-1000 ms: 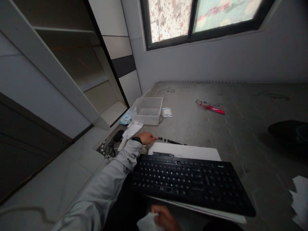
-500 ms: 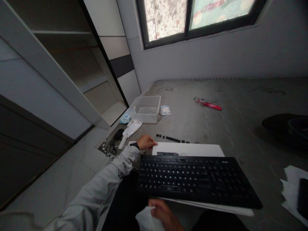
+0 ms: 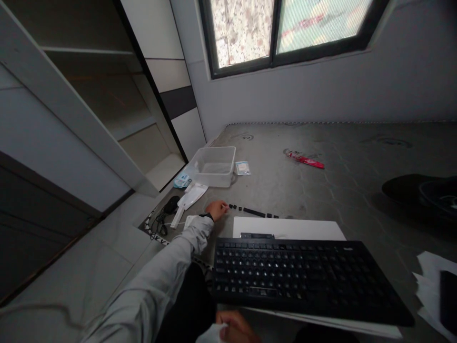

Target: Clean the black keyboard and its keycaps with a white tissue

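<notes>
My left hand [image 3: 216, 209] reaches out past the clipboard, its fingertips pinched at the left end of a row of black keycaps [image 3: 254, 212] on the grey mat. What lies between those fingertips is too small to make out. A black keyboard [image 3: 303, 278] with some keys off along its bottom row rests on a white clipboard [image 3: 287, 227] over my lap. Below the keyboard's near edge, my right hand [image 3: 237, 326] is closed on a crumpled white tissue [image 3: 210, 334], partly cut off by the frame.
Beyond my left hand stands a clear plastic bin [image 3: 216, 166], with a small packet [image 3: 243, 168] beside it. A black mouse [image 3: 172, 205] with its cable lies at the mat's left edge. Farther off is a red wrapper [image 3: 305, 160]. White tissues [image 3: 426, 271] lie at right.
My left hand has left the clipboard's top left corner and moved to the keycap row. The keyboard and clipboard appear shifted slightly right. My right hand sits lower, still with the tissue.
</notes>
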The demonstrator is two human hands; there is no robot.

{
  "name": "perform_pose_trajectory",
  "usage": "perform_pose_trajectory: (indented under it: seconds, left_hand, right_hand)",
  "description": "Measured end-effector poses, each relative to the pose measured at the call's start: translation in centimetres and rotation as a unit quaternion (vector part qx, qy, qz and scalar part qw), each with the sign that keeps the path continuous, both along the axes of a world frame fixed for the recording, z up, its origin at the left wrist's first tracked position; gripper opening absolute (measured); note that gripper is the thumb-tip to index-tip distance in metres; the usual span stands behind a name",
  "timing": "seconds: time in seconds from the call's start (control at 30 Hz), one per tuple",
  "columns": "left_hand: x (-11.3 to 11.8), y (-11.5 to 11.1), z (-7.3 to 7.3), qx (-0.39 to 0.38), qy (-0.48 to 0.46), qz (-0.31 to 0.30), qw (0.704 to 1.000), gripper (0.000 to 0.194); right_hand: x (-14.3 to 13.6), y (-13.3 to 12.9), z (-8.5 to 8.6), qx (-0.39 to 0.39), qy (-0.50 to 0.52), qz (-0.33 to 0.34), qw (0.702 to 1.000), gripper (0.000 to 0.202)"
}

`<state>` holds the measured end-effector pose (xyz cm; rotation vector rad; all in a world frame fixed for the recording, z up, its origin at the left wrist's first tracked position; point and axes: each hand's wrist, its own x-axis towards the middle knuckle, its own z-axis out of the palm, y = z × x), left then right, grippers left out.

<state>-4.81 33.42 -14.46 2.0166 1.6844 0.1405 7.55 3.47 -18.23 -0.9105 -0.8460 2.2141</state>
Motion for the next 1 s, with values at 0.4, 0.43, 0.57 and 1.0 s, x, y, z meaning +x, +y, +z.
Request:
perform_pose_trajectory:
  seconds: [0.4,0.43,0.57,1.0]
  left_hand:
    - [1.7,2.6,-2.5,0.047,0.072,0.011,0.996,0.024]
    - [1.6,2.4,-2.3,0.052,0.071,0.02,0.996,0.024]
    - [1.3,0.5,-0.4,0.081,0.048,0.068,0.993,0.028]
    - [0.8,-21.2,13.3,0.207,-0.18,0.107,0.956,0.017]
  right_hand:
    - [-0.1,0.6,-1.6,0.024,-0.003,-0.005,1.0,0.044]
    - [0.1,0.5,-1.4,0.019,-0.005,-0.006,1.0,0.043]
    - [0.6,0.5,-0.1,-0.007,-0.016,-0.003,1.0,0.04]
    - [0.2,-0.9,1.7,0.165,-0.02,-0.17,0.971,0.061]
